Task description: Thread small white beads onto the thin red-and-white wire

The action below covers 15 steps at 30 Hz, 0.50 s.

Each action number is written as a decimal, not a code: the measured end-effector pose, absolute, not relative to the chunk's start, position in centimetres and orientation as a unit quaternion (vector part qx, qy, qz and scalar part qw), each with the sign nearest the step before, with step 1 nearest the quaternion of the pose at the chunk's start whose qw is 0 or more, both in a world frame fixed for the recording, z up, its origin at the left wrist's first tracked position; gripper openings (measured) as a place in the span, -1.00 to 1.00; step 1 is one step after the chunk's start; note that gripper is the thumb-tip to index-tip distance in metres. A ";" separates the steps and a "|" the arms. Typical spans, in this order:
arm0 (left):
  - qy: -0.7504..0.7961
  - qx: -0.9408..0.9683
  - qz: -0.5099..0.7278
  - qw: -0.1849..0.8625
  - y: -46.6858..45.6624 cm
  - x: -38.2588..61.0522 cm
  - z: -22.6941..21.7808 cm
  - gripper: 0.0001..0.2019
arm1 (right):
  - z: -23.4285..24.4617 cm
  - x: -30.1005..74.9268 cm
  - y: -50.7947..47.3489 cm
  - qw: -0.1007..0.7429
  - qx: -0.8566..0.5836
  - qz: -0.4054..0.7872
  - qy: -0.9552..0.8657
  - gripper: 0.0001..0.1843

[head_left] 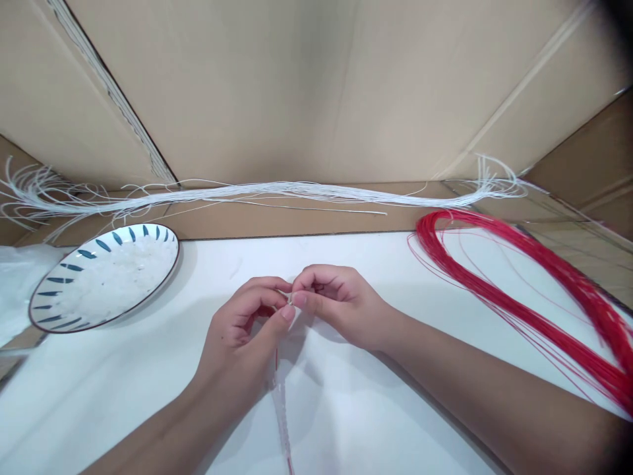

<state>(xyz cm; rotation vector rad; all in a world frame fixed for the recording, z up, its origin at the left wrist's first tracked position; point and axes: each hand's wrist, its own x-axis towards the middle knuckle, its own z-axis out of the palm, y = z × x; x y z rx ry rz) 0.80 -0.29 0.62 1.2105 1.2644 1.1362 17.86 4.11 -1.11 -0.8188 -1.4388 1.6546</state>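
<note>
Over the middle of the white table, my left hand (244, 323) and my right hand (341, 303) meet at their fingertips. Both are closed in a pinch. A small whitish piece shows between the two thumbs, too little of it visible to name. Below my left hand a thin red cord (276, 359) comes out, and a strand of small clear beads (281, 409) runs from it toward the near edge. The part of the cord inside my left hand is hidden by the fingers.
An oval plate (39, 293) with blue dashes holds small clear-white pieces at the left. A bundle of white cords (297, 190) lies along the brown back ledge. Looped red cords (494, 307) cover the right side. Cardboard (257, 92) walls the back; plastic (20, 284) sits far left.
</note>
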 end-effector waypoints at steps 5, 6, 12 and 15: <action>0.522 0.504 0.466 0.507 -0.2 0.5 0.6 -0.78 | -0.7 18.1 4.2 0.354 -0.338 0.615 -0.618 -0.67; 0.522 0.504 0.465 0.507 -0.2 0.4 0.6 -0.78 | -0.7 18.1 4.3 0.352 -0.335 0.611 -0.625 -0.67; 0.524 0.478 0.474 0.522 -0.1 0.4 0.5 -0.79 | -1.1 19.1 5.2 0.397 -0.331 0.550 -0.655 -0.77; 0.535 0.479 0.466 0.517 -0.1 0.3 0.5 -0.80 | -1.1 19.8 5.9 0.331 -0.392 0.472 -0.717 -0.84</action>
